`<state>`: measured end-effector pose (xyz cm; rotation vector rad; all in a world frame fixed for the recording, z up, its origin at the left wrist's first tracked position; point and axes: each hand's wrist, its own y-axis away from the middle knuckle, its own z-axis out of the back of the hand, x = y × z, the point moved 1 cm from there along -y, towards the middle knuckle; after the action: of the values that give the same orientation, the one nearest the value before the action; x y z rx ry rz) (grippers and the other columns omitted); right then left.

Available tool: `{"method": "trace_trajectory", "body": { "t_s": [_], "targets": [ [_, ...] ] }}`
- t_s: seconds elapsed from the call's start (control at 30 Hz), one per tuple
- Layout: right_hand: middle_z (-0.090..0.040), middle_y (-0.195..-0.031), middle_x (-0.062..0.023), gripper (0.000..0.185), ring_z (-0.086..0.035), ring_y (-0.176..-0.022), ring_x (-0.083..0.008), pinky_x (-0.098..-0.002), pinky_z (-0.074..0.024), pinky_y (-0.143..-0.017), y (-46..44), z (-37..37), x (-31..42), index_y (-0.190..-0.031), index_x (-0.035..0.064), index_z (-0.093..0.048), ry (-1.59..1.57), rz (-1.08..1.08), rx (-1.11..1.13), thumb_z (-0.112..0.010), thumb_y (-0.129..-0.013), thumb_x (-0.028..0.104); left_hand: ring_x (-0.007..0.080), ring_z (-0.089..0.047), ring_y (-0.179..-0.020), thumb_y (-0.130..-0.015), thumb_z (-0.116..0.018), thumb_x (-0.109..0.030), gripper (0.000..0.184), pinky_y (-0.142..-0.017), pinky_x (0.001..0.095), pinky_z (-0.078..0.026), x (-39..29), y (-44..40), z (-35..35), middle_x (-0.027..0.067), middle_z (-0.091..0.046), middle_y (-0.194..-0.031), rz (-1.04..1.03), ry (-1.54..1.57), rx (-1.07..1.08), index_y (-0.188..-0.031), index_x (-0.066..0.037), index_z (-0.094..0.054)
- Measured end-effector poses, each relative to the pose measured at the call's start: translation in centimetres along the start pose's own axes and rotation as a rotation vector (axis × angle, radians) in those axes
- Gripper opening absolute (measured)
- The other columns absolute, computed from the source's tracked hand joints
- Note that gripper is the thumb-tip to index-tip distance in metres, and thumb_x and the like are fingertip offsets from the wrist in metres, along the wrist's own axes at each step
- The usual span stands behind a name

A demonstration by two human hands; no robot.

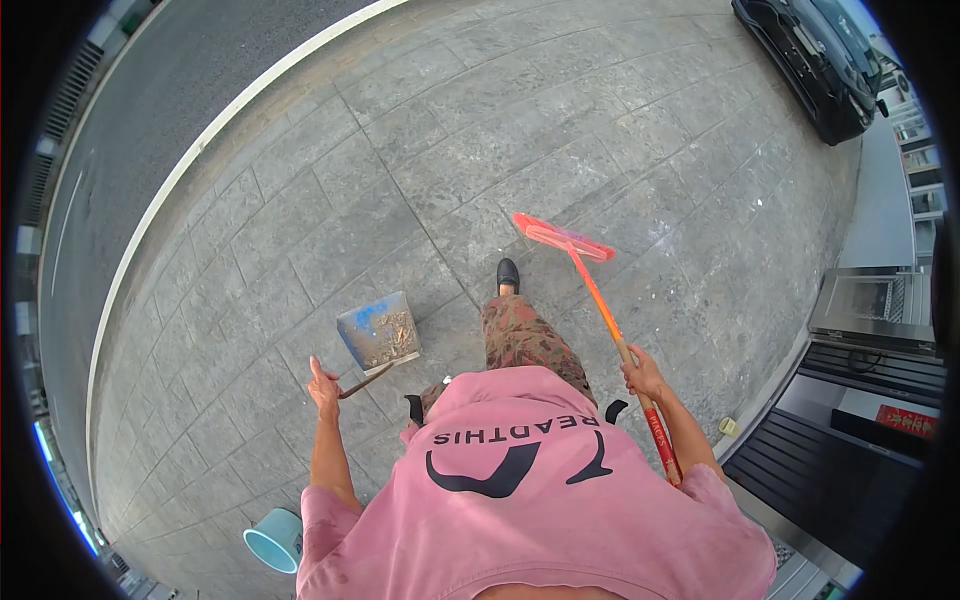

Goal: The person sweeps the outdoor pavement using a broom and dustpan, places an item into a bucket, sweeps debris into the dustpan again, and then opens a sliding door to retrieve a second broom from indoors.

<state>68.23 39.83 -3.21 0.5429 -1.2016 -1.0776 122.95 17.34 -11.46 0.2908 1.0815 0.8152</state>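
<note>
Outdoors, right fingers (631,366) around the broom handle (598,298), left fingers (317,371) around the dustpan handle (368,380)

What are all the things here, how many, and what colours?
Broom: one, pink and orange, right side
Dustpan: one, blue and grey, left of the shoe
Debris: one pile, brownish, in the dustpan
Bucket: one, pale blue, lower left
Car: one, black, upper right
Road: one, grey, far left
Paving: grey, underfoot
Red panel: one, far right
Shirt: one, pink, bottom
Trousers: patterned, middle
Shoe: one, black, middle
Left hand: on dustpan handle
Right hand: on broom
</note>
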Motion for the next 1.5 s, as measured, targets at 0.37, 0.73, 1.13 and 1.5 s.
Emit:
{"method": "trace_trajectory", "body": {
  "t_s": [0.37, 0.73, 1.13, 1.5],
  "targets": [
    [-0.043, -0.060, -0.0033, 0.052, -0.042, -0.044, -0.0100, -0.0248, -0.0377, -0.037, -14.0, 10.1, 17.7, -0.128, 0.0141, -0.028, -0.135, 0.031, -0.043, -0.048, -0.080, 0.009, 0.0177, -0.039, -0.034, -0.075, -0.040, -0.062, 0.069, -0.036, 0.0304, -0.035, -22.5, -7.3, -16.3, 0.0059, -0.035, -0.039, 0.024, -0.078, -0.050, -0.050, 0.002, -0.046],
    [-0.043, -0.059, -0.0027, 0.050, -0.041, -0.043, -0.0091, -0.0240, -0.0374, -0.036, -30.2, 16.8, 38.0, -0.128, 0.0152, -0.028, -0.166, 0.078, -0.182, -0.046, -0.082, 0.010, 0.0183, -0.043, -0.036, -0.075, -0.037, -0.064, 0.073, -0.038, 0.0306, -0.036, -36.7, -16.5, -32.2, 0.0074, -0.038, -0.038, -0.103, -0.248, 0.144, -0.048, 0.003, -0.048],
    [-0.046, -0.055, -0.0040, 0.047, -0.044, -0.041, -0.0114, -0.0276, -0.0378, -0.034, -54.5, 28.0, 56.2, -0.127, 0.0107, -0.034, -0.137, 0.111, -0.311, -0.045, -0.081, 0.008, 0.0183, -0.046, -0.042, -0.079, -0.038, -0.057, 0.070, -0.046, 0.0310, -0.038, -46.3, -22.3, -43.8, 0.0088, -0.044, -0.042, -0.305, -0.545, 0.229, -0.046, 0.003, -0.050],
    [-0.051, -0.060, -0.0097, 0.037, -0.051, -0.046, -0.0206, -0.0328, -0.0437, -0.041, -62.0, 27.2, 57.0, -0.116, 0.0073, -0.043, 0.503, 0.167, -0.288, -0.047, -0.079, 0.009, 0.0230, -0.048, -0.048, -0.077, -0.044, -0.054, 0.064, -0.054, 0.0359, -0.040, -49.9, -25.5, -53.2, 0.0146, -0.047, -0.046, -0.291, -0.876, 0.478, -0.052, 0.004, -0.052]
  ]
}}
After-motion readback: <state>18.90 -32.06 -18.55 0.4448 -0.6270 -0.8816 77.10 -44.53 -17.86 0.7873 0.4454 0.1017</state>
